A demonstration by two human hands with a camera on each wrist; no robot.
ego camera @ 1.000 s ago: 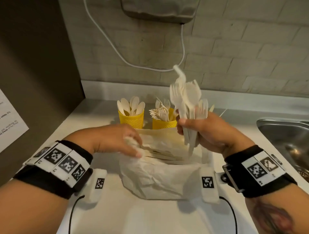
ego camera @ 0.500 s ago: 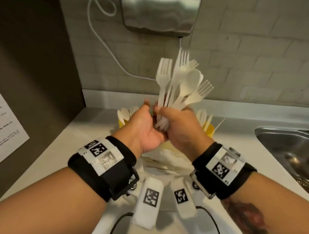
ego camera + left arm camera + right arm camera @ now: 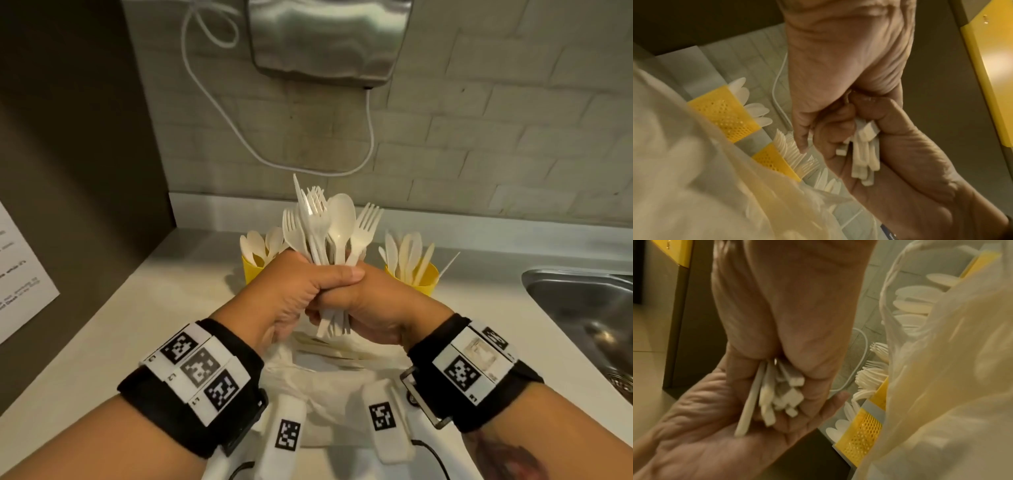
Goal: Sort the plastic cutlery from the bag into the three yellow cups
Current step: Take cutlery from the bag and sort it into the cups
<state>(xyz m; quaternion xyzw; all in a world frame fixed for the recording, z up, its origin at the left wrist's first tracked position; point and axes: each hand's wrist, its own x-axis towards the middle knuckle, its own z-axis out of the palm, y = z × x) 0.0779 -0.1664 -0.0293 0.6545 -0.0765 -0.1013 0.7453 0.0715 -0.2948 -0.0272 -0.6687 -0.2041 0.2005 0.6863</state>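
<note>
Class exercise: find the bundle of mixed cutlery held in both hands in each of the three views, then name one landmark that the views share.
Head: bundle of cutlery centre, tines and bowls fanning up above both hands.
Left wrist: handle ends right of centre, below the fists.
Right wrist: handle ends left of centre.
Shared landmark: the yellow cup of spoons.

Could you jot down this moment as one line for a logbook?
stage: sorting | left hand: grips cutlery bundle | right hand: grips same bundle | bag: beneath hands | cups: spoons, knives

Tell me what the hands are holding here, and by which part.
Both the left hand and right hand grip one mixed bunch of plastic cutlery by the handles, heads pointing up, handle ends sticking out below the fists.
</note>
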